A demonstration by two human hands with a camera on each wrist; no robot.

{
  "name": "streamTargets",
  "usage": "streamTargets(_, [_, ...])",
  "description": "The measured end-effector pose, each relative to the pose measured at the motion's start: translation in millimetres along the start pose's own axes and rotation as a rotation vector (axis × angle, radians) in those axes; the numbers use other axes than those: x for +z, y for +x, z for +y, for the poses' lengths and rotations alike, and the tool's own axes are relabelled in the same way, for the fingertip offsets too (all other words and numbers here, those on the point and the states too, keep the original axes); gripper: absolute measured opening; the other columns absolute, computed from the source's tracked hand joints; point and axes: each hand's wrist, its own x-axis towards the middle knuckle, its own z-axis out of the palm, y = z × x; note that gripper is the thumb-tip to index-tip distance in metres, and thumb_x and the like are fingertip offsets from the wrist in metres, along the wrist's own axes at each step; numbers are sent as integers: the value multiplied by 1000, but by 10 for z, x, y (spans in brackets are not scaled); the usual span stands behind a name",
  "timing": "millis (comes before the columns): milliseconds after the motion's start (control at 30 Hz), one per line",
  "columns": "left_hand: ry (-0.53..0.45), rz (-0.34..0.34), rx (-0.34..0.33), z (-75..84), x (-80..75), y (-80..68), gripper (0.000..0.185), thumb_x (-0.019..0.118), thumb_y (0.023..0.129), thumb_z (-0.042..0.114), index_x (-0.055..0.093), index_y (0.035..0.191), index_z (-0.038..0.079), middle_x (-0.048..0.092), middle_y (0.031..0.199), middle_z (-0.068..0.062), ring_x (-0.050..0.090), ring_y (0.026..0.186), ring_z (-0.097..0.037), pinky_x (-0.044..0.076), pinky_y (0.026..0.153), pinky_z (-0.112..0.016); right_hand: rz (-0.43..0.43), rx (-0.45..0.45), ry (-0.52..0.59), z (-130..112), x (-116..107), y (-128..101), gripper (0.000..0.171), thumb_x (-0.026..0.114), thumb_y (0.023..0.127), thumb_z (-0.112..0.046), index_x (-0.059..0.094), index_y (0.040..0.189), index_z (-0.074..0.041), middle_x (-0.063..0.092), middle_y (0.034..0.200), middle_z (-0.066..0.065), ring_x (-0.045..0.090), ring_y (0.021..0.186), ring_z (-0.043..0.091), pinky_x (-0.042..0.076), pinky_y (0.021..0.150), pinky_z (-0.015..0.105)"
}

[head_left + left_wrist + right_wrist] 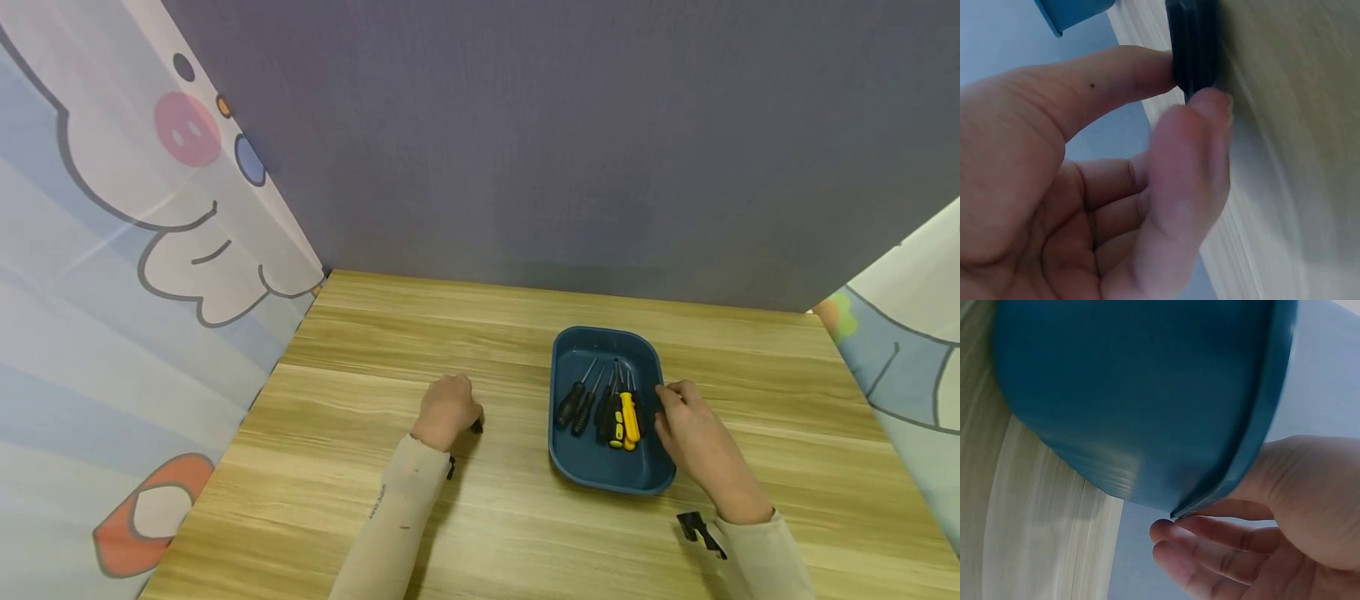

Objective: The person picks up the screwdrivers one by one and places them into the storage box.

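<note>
My left hand (pixel 447 410) is low over the table, left of the tray. Between thumb and forefinger it pinches a black screwdriver (pixel 1194 44) by its ridged handle; fingers and the frame edge hide the rest. A dark blue plastic tray (pixel 611 477) stands to the right. My right hand (pixel 692 433) grips the tray's right rim, its thumb side going behind the wall in the right wrist view. Inside the tray lie several screwdrivers, among them a black one (pixel 570 407) at the left and a yellow-handled one (pixel 629 418) at the right, shafts pointing away from me.
The light wood-grain table (pixel 360 367) ends at a grey upright panel (pixel 525 150) behind. A curtain with cartoon prints (pixel 90 375) hangs along the left side, and another printed cloth (pixel 900 358) is at the right. Black straps sit near both cuffs.
</note>
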Motion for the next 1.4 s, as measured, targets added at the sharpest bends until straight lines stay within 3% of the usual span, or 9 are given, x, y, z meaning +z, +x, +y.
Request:
streamTargets(367, [-2, 17, 33, -55, -11, 1, 54, 71, 86, 5, 34, 49, 16, 24, 43, 8, 24, 38, -5, 26, 35, -19, 24, -15, 2, -5, 1, 8, 39, 72, 82, 9, 58, 117, 21, 54, 108, 33, 63, 82, 38, 55, 68, 47])
streamTargets(767, [-42, 9, 89, 10, -95, -15, 39, 72, 85, 6, 46, 57, 13, 41, 50, 4, 37, 43, -8, 36, 41, -22, 15, 5, -3, -8, -2, 12, 39, 72, 83, 8, 58, 117, 21, 54, 109, 32, 63, 81, 37, 55, 67, 47])
streamTargets(1067, [-43, -13, 182, 270, -266, 3, 50, 71, 87, 7, 35, 53, 16, 29, 46, 7, 27, 39, -6, 27, 37, -20, 19, 10, -2, -1, 14, 8, 40, 72, 82, 9, 58, 117, 21, 54, 110, 33, 63, 80, 37, 55, 67, 47])
streamTargets(1400, [-9, -32, 293, 767, -400, 56, 51, 71, 90, 13, 37, 53, 16, 29, 48, 7, 29, 41, -8, 30, 42, -23, 1, 19, 4, -1, 11, 8, 40, 70, 83, 8, 57, 118, 21, 53, 109, 33, 63, 82, 38, 55, 68, 48])
